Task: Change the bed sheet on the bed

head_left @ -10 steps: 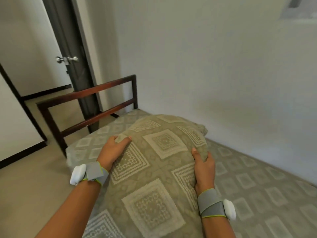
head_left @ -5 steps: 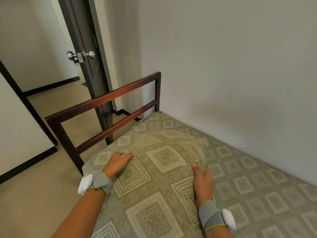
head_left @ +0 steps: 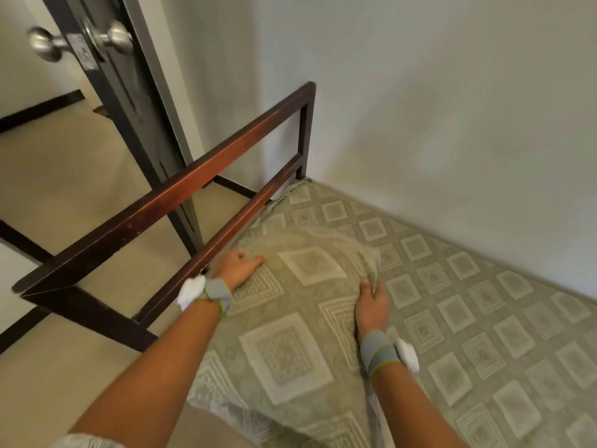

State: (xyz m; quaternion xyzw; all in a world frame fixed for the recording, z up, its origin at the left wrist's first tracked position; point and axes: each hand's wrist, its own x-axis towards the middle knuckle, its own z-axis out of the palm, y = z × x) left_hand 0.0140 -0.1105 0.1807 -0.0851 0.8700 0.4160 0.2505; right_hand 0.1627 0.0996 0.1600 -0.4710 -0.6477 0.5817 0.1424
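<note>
At the head end of the bed, a pillow (head_left: pixel 303 305) in a grey-green case with a square diamond pattern lies on the bed sheet (head_left: pixel 478 318), its far end near the lower rail of the wooden headboard (head_left: pixel 181 202). The bed sheet carries the same pattern in smaller squares and covers the mattress up to the wall (head_left: pixel 452 108) on the right and the headboard at the far end; a corner of it is bunched against the headboard post. The left hand (head_left: pixel 239 270) rests on the pillow's left edge, just beside the lower rail, with the fingers (head_left: pixel 255 261) laid over the fabric; whether they curl under the edge cannot be told. The right hand (head_left: pixel 371 305) sits on the pillow's right edge, where the fingers are curled round the side of the pillow and a fold of the case gathers at the thumb. Each wrist wears a grey band (head_left: pixel 378 350) with a white module attached. Both forearms reach in from the bottom of the view. Beyond the headboard stands a dark door (head_left: pixel 129 108) with a metal knob (head_left: pixel 121 37), open over a beige floor (head_left: pixel 64 189).
</note>
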